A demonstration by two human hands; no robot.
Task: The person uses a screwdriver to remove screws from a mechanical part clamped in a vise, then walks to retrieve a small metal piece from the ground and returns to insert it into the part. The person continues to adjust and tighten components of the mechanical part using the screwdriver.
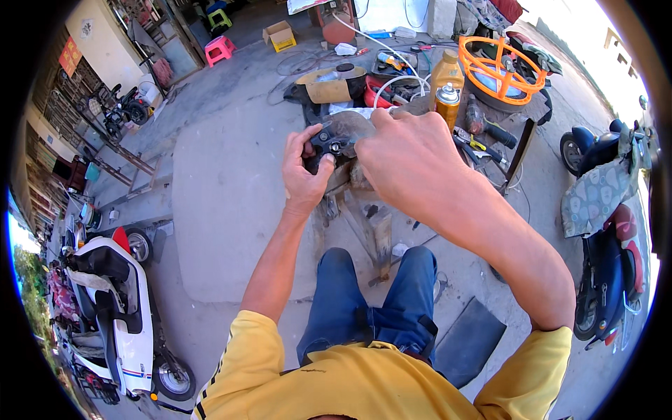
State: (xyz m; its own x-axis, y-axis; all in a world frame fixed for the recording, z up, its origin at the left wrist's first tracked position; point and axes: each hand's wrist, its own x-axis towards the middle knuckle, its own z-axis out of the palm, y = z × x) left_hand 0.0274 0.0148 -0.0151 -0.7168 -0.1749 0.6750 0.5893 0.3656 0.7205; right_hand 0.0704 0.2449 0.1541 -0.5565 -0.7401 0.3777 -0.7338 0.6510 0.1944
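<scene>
Metal part (320, 148), dark and compact, sits in front of the person, ahead of the knees of the blue jeans (336, 297) and above a rough wooden stand (380, 234). The left hand (306, 171) holds it from the left side: the fingers wrap the outer edge and the thumb presses the near edge. The right hand (409, 150) is closed into a fist just to the right of the part, back of the hand upward, with the elbow swung wide. Whatever it grips, if anything, is hidden beneath the knuckles, so I cannot tell.

To work well here, the left hold should stay firm and the part braced against something solid, with the left thumb clear of the fist's path. Steady, straight pressure from the right looks safer than a sudden jerk, since a slip could knock the knuckles.

The part's face, with a shiny round fitting (336, 148) on its right side, points up toward the head camera. Its long axis seems to run from the far side back toward the person, leaning slightly left at the near end, though fingers cover its edges and this is uncertain.
</scene>
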